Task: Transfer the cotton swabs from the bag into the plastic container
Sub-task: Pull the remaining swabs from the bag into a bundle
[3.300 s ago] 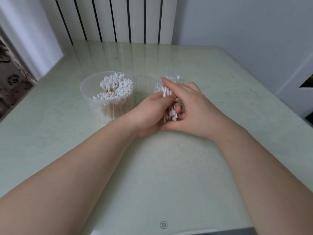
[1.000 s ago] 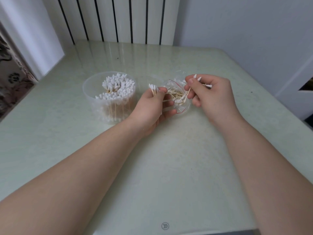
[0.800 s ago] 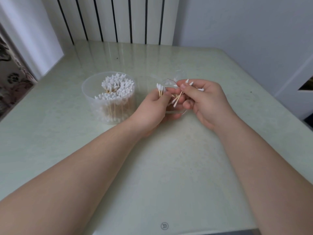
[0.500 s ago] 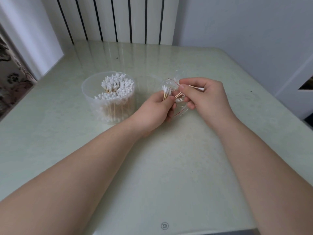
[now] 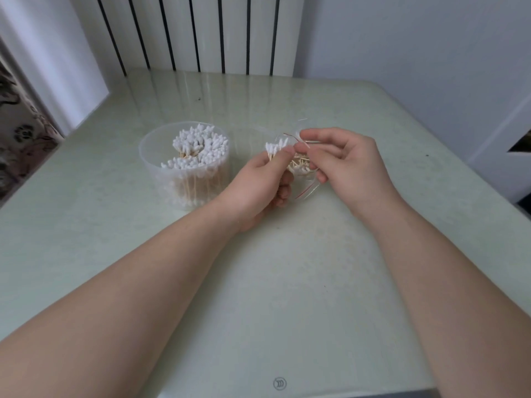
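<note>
- Cotton swabs (image 5: pixel 275 147) are standing as a small bundle in our left hand (image 5: pixel 258 191). Its thumb and fingers are gripping the wooden sticks, with the white tips upward.
- Our right hand (image 5: pixel 350 165) is pinching with thumb and forefinger at the mouth of the clear bag (image 5: pixel 309 187). It seems to be holding one or two swabs, but we are not seeing this surely.
- More swabs are lying loose inside the bag, between both hands and near the round plastic container (image 5: pixel 149 165) on the table (image 5: pixel 287 282).
- The container is already holding many swabs upright.
- We are judging them very light, thin and stiff, and easy to scatter or to snap. We are advising to take them as a bundle at the middle of the sticks, not at the soft tips.
- They are showing pale wood with white cotton ends.
</note>
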